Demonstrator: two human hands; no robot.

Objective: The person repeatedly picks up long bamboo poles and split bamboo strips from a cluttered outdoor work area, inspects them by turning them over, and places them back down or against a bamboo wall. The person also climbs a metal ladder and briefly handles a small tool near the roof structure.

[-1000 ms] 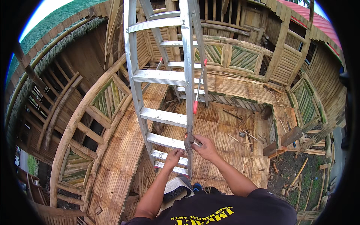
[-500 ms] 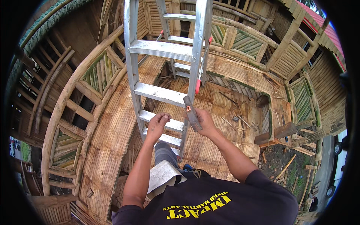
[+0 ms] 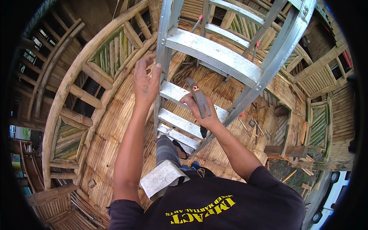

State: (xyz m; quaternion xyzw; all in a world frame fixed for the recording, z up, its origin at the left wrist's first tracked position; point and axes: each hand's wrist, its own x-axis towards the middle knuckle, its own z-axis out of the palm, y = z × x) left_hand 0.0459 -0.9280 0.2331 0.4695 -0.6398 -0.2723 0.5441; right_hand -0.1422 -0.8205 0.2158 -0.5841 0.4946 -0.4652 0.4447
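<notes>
An aluminium stepladder (image 3: 214, 53) stands straight in front of me, its rungs rising from my legs. At its left rail, my left hand (image 3: 147, 82) is raised with curled fingers beside the rail and the thumb across it; part of the grip is hidden. A claw hammer (image 3: 198, 99) is in my right hand (image 3: 205, 115), its worn metal head uppermost and its dark handle end showing below the fist. That hand is in front of a middle rung, and I cannot tell whether it touches. My leg in grey trousers (image 3: 165, 149) is at the lower rungs.
A curved bamboo-and-wood railing (image 3: 63, 92) borders the left side. Slatted bamboo flooring (image 3: 103, 153) lies around the ladder, with scraps (image 3: 255, 124) to the right. A wooden beam (image 3: 285, 150) juts out at right. A pale flap (image 3: 163, 180) hangs at my waist.
My left hand has risen from in front of the rungs to the left rail. The hammer has shifted slightly in my right hand's position. The ladder looks closer and larger as my view has moved.
</notes>
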